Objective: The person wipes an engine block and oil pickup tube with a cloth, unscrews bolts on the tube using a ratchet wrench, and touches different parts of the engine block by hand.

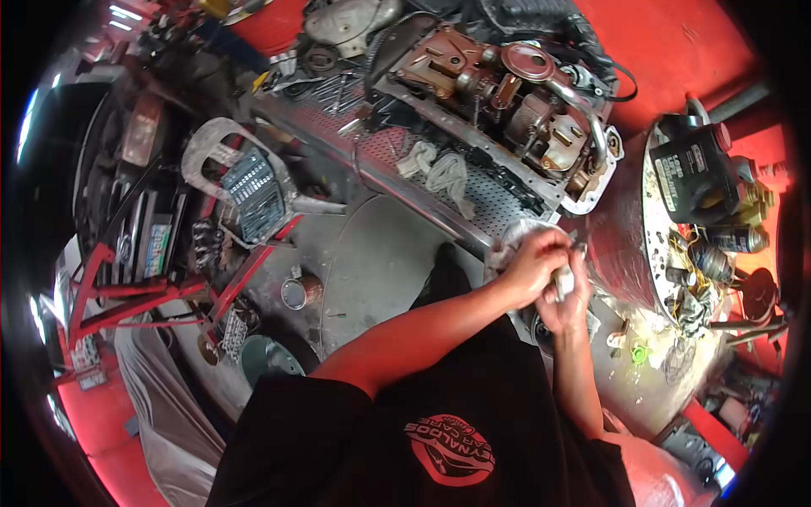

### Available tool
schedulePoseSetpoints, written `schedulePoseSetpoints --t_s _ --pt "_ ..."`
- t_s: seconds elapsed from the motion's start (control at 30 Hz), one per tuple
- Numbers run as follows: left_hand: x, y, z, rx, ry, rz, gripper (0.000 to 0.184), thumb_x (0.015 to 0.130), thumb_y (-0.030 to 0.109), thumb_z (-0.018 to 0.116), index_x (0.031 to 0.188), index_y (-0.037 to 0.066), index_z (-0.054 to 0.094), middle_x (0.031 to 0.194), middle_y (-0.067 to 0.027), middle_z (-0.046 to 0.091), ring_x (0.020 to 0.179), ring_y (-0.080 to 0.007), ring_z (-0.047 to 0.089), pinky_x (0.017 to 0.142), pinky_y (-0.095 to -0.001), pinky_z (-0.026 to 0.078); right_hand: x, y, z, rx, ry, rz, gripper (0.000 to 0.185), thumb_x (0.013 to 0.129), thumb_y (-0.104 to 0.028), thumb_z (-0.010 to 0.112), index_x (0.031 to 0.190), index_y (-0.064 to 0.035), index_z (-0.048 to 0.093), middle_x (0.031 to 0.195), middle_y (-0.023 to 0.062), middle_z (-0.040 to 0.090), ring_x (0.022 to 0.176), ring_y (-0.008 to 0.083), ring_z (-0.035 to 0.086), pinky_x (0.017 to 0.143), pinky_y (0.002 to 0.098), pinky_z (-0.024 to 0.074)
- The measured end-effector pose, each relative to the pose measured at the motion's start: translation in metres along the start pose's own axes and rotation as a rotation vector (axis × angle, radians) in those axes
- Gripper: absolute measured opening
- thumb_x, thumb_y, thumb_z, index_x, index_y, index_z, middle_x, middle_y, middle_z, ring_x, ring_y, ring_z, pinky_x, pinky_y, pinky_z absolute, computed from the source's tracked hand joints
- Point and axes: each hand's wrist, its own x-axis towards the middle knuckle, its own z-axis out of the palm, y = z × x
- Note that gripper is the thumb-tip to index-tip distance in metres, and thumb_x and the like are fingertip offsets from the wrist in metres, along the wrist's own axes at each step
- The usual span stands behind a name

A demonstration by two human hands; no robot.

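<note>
Both hands meet in front of my body over a whitish, stained rag (517, 237). My left hand (541, 264) is closed on it, and part of the cloth hangs out beside the fingers. My right hand (568, 306) is wrapped around a pale bunched end of the same rag. Whether a small part is inside the cloth, I cannot tell. Just beyond the hands, an opened engine (524, 110) with brown oily internals lies on a perforated metal bench (486, 207). Another crumpled rag (446, 176) rests on the bench by the engine.
Several wrenches (338, 93) lie farther along the bench. At right, a black oil jug (694, 176) and spray cans stand on a large drum (621, 253). A plastic chair (207, 156) at left holds a socket set (256, 198). A tin can (302, 292) and red metal legs (245, 279) are on the floor.
</note>
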Motion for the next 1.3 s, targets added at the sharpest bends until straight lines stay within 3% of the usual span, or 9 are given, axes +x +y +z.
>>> schedulePoseSetpoints --t_s 0.27,0.43,0.5,0.6,0.7,0.9,1.13,1.2,1.3 --pt "-0.015 0.002 -0.072 1.164 0.415 0.951 0.029 0.094 0.01 0.062 0.118 0.001 0.047 0.093 -0.0209 0.066 0.083 -0.039 0.067 0.069 -0.0441 0.052 -0.01 0.073 0.051 -0.347 0.339 -0.094 0.046 0.106 -0.041 0.044 0.129 -0.0025 0.055 0.117 0.0088 0.063 0.107 0.0195 0.061 0.091 0.0364 0.049" --pt "-0.049 0.002 -0.113 0.897 0.176 0.494 0.018 0.099 0.0 0.052 0.115 0.005 0.047 0.099 -0.0203 0.068 0.083 -0.0294 0.072 0.069 -0.0386 0.057 0.047 0.095 0.036 -0.062 0.546 0.087 0.048 0.106 -0.046 0.04 0.118 -0.0032 0.058 0.106 0.0118 0.065 0.092 0.0262 0.066 0.087 0.0405 0.0549" --pt "-0.086 0.089 -0.119 0.076 0.081 0.078 0.012 0.102 0.001 0.048 0.114 0.003 0.046 0.099 -0.022 0.068 0.08 -0.0307 0.072 0.07 -0.0422 0.06 0.047 0.104 0.038 -0.097 0.447 0.115 0.048 0.105 -0.045 0.043 0.124 -0.0033 0.057 0.109 0.0122 0.067 0.097 0.0277 0.067 0.079 0.0445 0.0581" --pt "-0.083 0.154 -0.232 0.416 0.216 0.741 0.018 0.102 0.005 0.048 0.12 0.003 0.048 0.1 -0.0242 0.068 0.077 -0.0329 0.072 0.068 -0.0439 0.062 0.051 0.111 0.027 -0.257 0.381 0.085 0.033 0.099 -0.021 0.059 0.126 -0.0021 0.057 0.112 0.0119 0.069 0.096 0.0256 0.069 0.082 0.0434 0.0588" --pt "-0.03 0.24 -0.425 -0.197 0.562 0.405 0.015 0.095 0.018 0.053 0.091 0.007 0.064 0.078 -0.0076 0.061 0.059 -0.0169 0.053 0.05 -0.028 0.041 0.04 0.127 0.055 -0.199 0.434 -0.044 0.035 0.083 0.005 0.069 0.117 0.0008 0.062 0.105 0.0139 0.07 0.092 0.0249 0.07 0.081 0.0415 0.0587" --pt "0.107 0.299 -0.658 1.23 0.621 0.265 0.031 0.081 -0.01 0.055 0.11 0.001 0.06 0.088 -0.0094 0.066 0.074 -0.0215 0.064 0.07 -0.0365 0.055 0.028 0.171 0.081 -0.145 0.566 -0.152 0.02 0.091 -0.008 0.071 0.108 0.0003 0.065 0.103 0.01 0.07 0.089 0.022 0.069 0.079 0.0377 0.0573" --pt "0.048 0.296 -0.504 1.713 0.735 0.508 0.036 0.095 0.004 0.06 0.129 -0.004 0.054 0.119 -0.0176 0.066 0.106 -0.0223 0.065 0.094 -0.0356 0.051 0.015 0.131 0.108 0.192 0.611 -0.132 0.04 0.104 -0.039 0.05 0.102 -0.0023 0.066 0.088 0.0087 0.07 0.076 0.0195 0.068 0.073 0.0335 0.0571" --pt "-0.002 0.246 -0.42 1.358 0.527 0.616 0.035 0.099 0.008 0.056 0.131 -0.003 0.053 0.121 -0.0178 0.065 0.11 -0.0245 0.063 0.096 -0.0367 0.05 0.01 0.13 0.085 0.18 0.271 -0.139 0.049 0.105 -0.045 0.041 0.108 -0.0023 0.064 0.099 0.0126 0.071 0.084 0.0215 0.069 0.08 0.0341 0.0573" --pt "-0.054 0.195 -0.223 0.981 0.016 0.353 0.051 0.096 0.013 0.063 0.141 -0.002 0.045 0.139 -0.0157 0.052 0.125 -0.0253 0.053 0.105 -0.0396 0.043 0.015 0.108 0.122 0.119 0.29 0.049 0.052 0.104 -0.053 0.039 0.108 -0.0069 0.063 0.07 0.0039 0.063 0.047 0.0141 0.056 0.044 0.0237 0.046"
